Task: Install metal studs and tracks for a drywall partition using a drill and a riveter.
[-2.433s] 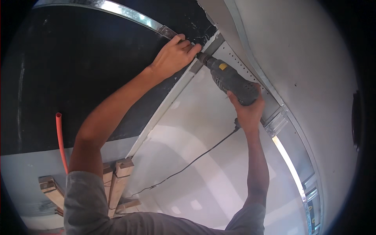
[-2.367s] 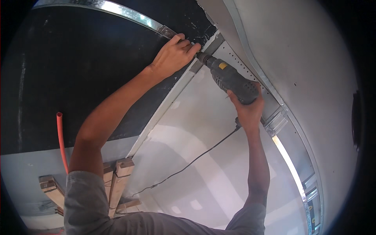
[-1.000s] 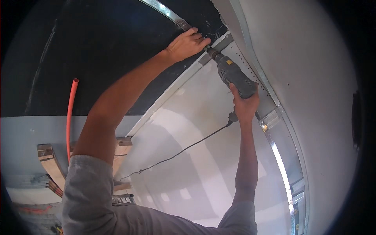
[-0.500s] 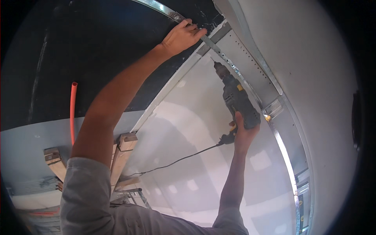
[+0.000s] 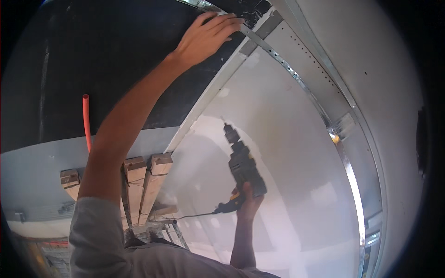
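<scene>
My left hand reaches up to a thin metal channel, fingers curled over it beside a dark panel. The strip has small holes and runs down to the right across a white board edge. My right hand grips a dark grey corded drill with yellow details, its bit pointing up, away from the strip. Its black cable trails toward the lower left.
Several timber pieces are at the lower left near a red tube. A patched white plasterboard surface lies behind the drill. A perforated strip and plain curved panel are at right.
The drill has left the spot beside my left hand and moved down and leftward in my right hand, now pointing more upright, uncovering the channel. My left hand has shifted slightly up and left.
</scene>
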`<action>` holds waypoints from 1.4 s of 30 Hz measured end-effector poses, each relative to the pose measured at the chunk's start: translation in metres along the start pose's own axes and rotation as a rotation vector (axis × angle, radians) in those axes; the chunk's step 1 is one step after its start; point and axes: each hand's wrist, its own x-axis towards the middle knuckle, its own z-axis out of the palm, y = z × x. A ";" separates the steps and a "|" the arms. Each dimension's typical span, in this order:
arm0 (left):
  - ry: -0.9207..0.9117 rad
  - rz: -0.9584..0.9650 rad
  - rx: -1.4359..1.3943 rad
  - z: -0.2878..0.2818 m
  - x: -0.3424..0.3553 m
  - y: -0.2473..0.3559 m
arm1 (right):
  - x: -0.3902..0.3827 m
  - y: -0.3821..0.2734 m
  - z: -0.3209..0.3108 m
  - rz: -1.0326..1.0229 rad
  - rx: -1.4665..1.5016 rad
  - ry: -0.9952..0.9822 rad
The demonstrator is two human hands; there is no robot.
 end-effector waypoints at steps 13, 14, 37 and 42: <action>-0.892 -1.686 -0.691 -0.351 -0.261 0.306 | -0.031 0.141 0.003 0.376 -0.099 -0.544; -0.904 -1.840 -0.751 -0.364 -0.270 0.325 | -0.034 0.147 0.003 0.295 -0.104 -0.605; 1.072 -2.512 0.077 -0.527 -0.270 0.441 | -0.194 0.246 0.099 0.156 -0.125 -2.417; 1.128 -2.454 0.026 -0.562 -0.279 0.461 | -0.206 0.317 0.103 -0.050 -0.337 -2.845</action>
